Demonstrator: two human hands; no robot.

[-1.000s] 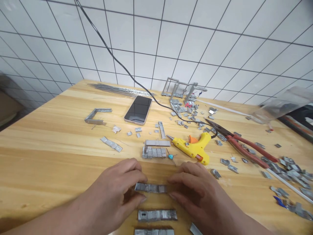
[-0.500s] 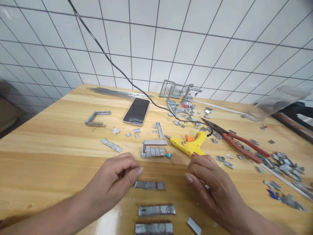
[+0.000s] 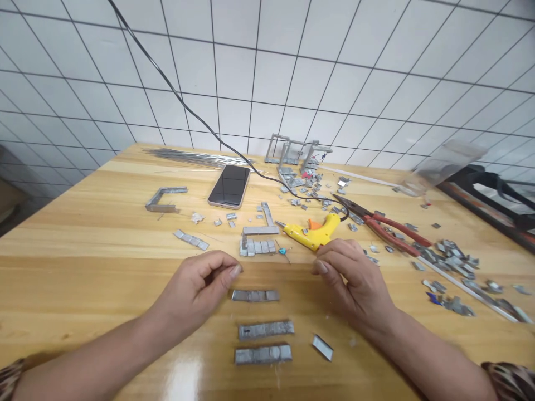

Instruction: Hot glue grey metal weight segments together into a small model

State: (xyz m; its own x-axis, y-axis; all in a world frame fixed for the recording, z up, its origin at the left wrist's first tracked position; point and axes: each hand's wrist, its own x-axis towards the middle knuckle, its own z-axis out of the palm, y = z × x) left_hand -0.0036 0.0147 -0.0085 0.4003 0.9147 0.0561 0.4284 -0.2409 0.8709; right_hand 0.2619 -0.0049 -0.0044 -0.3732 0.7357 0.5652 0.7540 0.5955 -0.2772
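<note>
My left hand (image 3: 209,281) rests on the wooden table with its fingers curled and thumb against the forefinger; nothing shows in it. Just right of its fingertips lies a short grey metal strip (image 3: 255,296). Closer to me are two more metal strips, one with a dark slot (image 3: 267,330) and a plain one (image 3: 263,354). My right hand (image 3: 349,273) is loosely closed on the table, nothing visible in its fingers. Directly beyond it lies a yellow glue gun (image 3: 313,234) with an orange trigger. A small metal piece (image 3: 322,347) lies below that hand.
Beyond my hands lie a segmented metal assembly (image 3: 259,247), a phone (image 3: 229,186) and a bent metal frame (image 3: 161,200). Red-handled pliers (image 3: 393,228) and heaps of metal scraps (image 3: 453,259) are at the right. Small metal stands (image 3: 292,150) are near the tiled wall. A black cable (image 3: 196,117) crosses the view.
The view has tilted and shifted slightly, so the near strips show more fully. Both hands keep about the same pose; nothing has been picked up or let go.
</note>
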